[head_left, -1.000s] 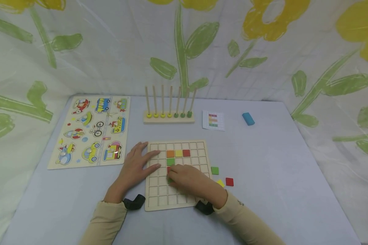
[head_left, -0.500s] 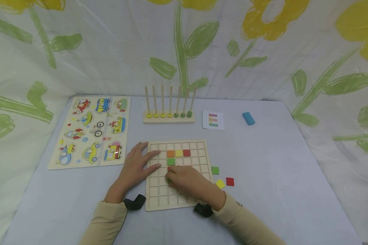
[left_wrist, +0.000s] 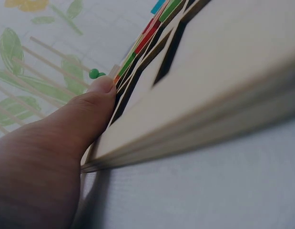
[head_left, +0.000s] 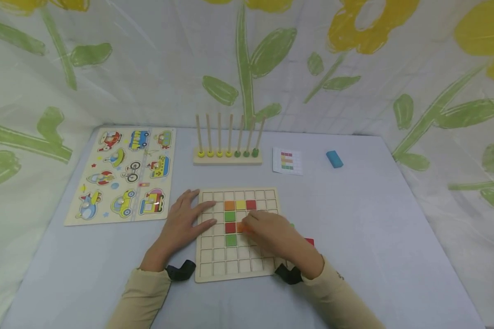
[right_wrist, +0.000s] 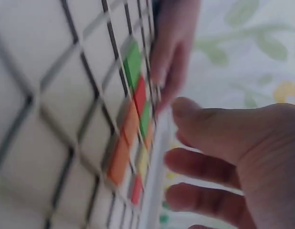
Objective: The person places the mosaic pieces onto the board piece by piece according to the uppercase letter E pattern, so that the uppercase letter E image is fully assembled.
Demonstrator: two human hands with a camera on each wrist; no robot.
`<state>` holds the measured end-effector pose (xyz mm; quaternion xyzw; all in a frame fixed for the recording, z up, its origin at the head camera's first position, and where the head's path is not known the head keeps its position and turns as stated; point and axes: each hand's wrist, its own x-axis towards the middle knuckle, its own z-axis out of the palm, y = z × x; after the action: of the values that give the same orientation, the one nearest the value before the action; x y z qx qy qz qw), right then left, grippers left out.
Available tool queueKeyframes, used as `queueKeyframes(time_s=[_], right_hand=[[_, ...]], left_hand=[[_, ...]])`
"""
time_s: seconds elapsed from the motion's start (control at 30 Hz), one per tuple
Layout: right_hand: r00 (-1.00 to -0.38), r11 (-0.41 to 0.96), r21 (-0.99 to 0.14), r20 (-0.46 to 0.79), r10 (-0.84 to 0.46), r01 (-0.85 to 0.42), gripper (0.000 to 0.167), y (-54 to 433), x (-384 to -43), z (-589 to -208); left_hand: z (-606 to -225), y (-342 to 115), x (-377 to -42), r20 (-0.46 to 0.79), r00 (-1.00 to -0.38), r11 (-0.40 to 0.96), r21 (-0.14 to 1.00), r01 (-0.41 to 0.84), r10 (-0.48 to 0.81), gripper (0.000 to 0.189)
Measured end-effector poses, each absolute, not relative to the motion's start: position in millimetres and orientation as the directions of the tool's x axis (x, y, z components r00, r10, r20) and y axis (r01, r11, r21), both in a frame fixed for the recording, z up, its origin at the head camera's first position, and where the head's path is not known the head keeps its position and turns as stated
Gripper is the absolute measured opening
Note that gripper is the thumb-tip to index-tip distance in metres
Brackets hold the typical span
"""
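My left hand (head_left: 184,222) rests on the left edge of a wooden grid board (head_left: 214,277), fingers spread; its thumb (left_wrist: 97,102) lies on the rim in the left wrist view. Over the board's middle is my right hand (head_left: 271,232), its fingers loosely bent with nothing between them; the right wrist view shows them apart from the tiles. Set in the grid are an orange tile (head_left: 229,205), a yellow tile (head_left: 240,205) and a red tile (head_left: 251,204). Below them sit a green tile (head_left: 229,216), another red tile (head_left: 230,227), two orange tiles (right_wrist: 119,161) and a lower green tile (head_left: 231,240).
Right of the board, a loose red tile (head_left: 310,241) and a green tile (head_left: 292,225) are partly hidden by my right hand. Behind stand a peg rack (head_left: 227,160), a pattern card (head_left: 287,161) and a blue block (head_left: 335,159). A vehicle puzzle (head_left: 123,176) lies left.
My right hand has moved right, off the lower green tile, which now shows in its cell. It now covers the loose yellow tile. My left hand has stayed put.
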<state>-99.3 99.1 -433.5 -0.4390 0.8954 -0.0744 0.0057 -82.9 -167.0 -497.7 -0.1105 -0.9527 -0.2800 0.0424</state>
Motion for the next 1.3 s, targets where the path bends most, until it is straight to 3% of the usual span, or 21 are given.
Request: queueKeyframes(time_s=[0.17,0.33,0.57,0.8,1.13,1.3], right_hand=[[-0.755,0.750,-0.176,-0.047,-0.653,-0.638,0.025,146.6,-102.0,-424.3],[-0.837,0.852,-0.168,-0.166,-0.521,-0.497,0.033,191.1,-93.2,-423.4],[-0.852,0.887,-0.206,-0.258,-0.456,-0.413,0.038,220.4,-82.5,-428.0],[-0.848,0.856,-0.219,-0.159,-0.506,-0.469,0.030,227.1,-78.3,-439.8],[-0.860,0.865,-0.240,-0.162,-0.483,-0.441,0.030,228.9,-79.3,-441.1],[-0.858,0.847,-0.255,-0.102,-0.503,-0.467,0.029,227.6,-82.1,-441.5]], left_hand=[[-498.4,-166.8,-82.4,0.156,-0.970,0.817,0.525,0.239,0.184,0.054],[-497.9,-166.7,-82.4,0.154,-0.970,0.822,0.517,0.241,0.188,0.054],[-497.0,-167.5,-82.9,0.149,-0.971,0.820,0.521,0.236,0.185,0.054],[-499.9,-167.8,-84.2,0.146,-0.970,0.821,0.518,0.242,0.194,0.054],[-501.6,-168.2,-84.2,0.135,-0.972,0.822,0.519,0.236,0.194,0.055],[-501.6,-167.8,-84.6,0.133,-0.972,0.825,0.514,0.233,0.192,0.055]])
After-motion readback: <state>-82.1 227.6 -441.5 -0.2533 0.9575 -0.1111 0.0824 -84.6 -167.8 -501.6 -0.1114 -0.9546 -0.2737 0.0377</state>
